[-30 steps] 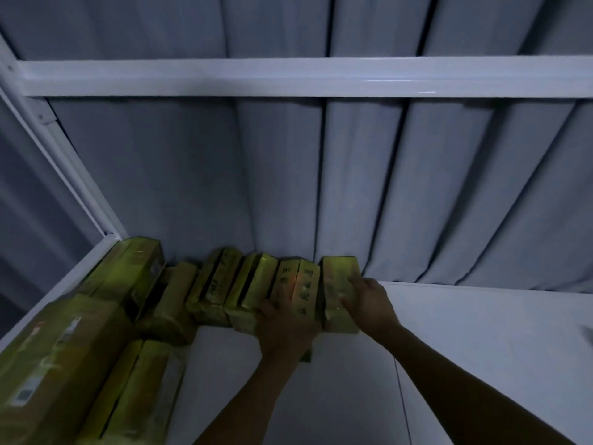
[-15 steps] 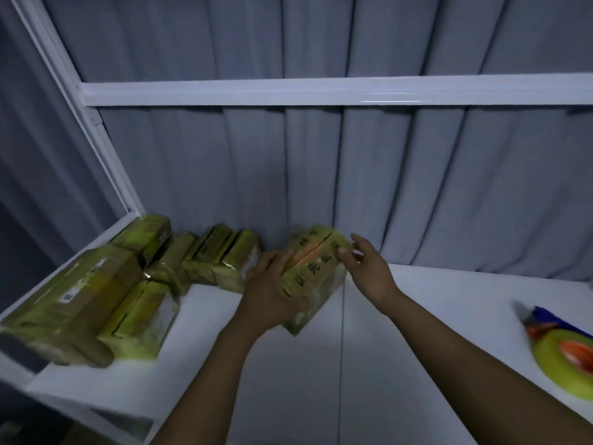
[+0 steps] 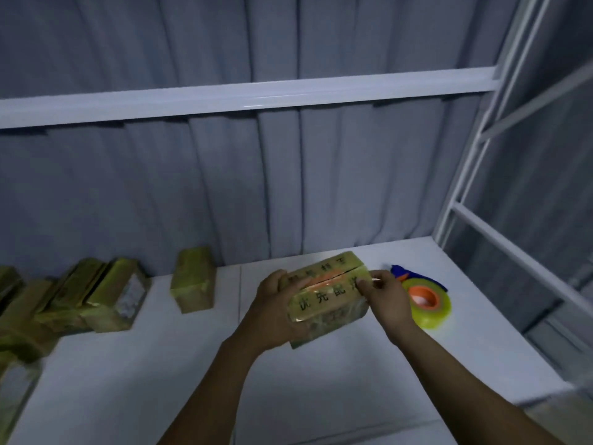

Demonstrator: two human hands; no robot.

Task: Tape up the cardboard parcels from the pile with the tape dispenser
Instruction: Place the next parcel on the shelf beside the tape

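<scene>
Gripping a cardboard parcel over the white table, the left hand curls round its left end, thumb on top, while the right hand pinches its right end between thumb and fingertips. The parcel is tilted, its printed top split by a seam. Just right of the parcel lies the tape dispenser, a yellow-green roll with an orange core, untouched. Left of the parcel a lone box stands upright, and farther left the pile leans together
</scene>
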